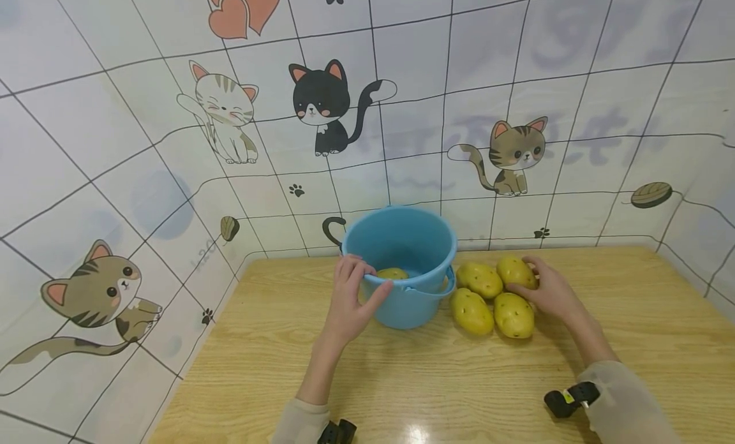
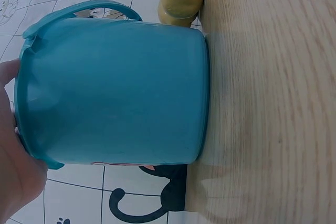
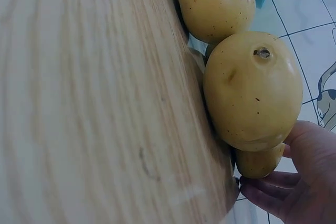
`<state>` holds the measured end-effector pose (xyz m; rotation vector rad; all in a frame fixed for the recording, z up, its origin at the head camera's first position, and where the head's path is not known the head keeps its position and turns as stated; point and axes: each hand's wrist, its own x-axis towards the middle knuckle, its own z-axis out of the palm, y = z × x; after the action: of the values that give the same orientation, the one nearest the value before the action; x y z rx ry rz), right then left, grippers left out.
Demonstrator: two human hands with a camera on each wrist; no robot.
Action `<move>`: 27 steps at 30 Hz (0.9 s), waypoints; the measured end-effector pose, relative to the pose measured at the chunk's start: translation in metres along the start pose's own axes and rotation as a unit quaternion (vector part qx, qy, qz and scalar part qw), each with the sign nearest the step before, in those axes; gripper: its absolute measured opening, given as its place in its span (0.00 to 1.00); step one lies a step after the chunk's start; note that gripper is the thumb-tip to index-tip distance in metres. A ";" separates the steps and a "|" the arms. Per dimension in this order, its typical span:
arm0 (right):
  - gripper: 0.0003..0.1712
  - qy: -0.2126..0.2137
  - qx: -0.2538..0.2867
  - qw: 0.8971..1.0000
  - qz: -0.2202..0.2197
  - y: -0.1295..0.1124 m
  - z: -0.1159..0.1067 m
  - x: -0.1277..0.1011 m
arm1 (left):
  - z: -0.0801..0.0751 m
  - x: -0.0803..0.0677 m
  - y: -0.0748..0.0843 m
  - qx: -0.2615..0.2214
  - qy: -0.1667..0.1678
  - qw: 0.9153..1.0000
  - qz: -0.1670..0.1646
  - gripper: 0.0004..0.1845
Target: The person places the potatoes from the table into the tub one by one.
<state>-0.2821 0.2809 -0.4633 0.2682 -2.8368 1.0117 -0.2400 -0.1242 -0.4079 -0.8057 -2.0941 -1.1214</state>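
A blue bucket (image 1: 408,307) stands upright on the wooden table, one potato (image 1: 393,273) visible inside it. My left hand (image 1: 351,302) grips the bucket's near left rim, thumb outside and fingers over the edge; the left wrist view shows the bucket's side (image 2: 115,93) sideways. To the right of the bucket several yellow potatoes lie close together. My right hand (image 1: 548,289) has its thumb and fingers around the far right potato (image 1: 515,272). In the right wrist view that potato (image 3: 258,162) is partly hidden behind a nearer one (image 3: 252,95).
The wooden table (image 1: 453,386) meets a tiled wall (image 1: 413,118) with printed cats right behind the bucket. The bucket's handle (image 1: 450,283) hangs down on the right side, close to the potatoes (image 1: 472,311).
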 end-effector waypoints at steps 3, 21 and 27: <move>0.49 0.002 0.002 1.000 0.004 0.000 0.001 0.001 | 0.000 0.000 0.001 0.002 -0.001 1.000 -0.003 0.13; 0.49 0.048 0.051 0.997 0.034 0.004 0.002 -0.005 | 0.000 0.002 0.003 0.001 -0.004 1.000 -0.006 0.13; 0.44 0.098 0.056 0.994 0.012 -0.004 -0.003 -0.006 | -0.001 0.001 0.003 0.001 -0.005 1.000 -0.012 0.13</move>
<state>-0.2756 0.2799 -0.4594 0.1366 -2.6189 1.1358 -0.2384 -0.1232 -0.4050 -0.7885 -2.1184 -1.1306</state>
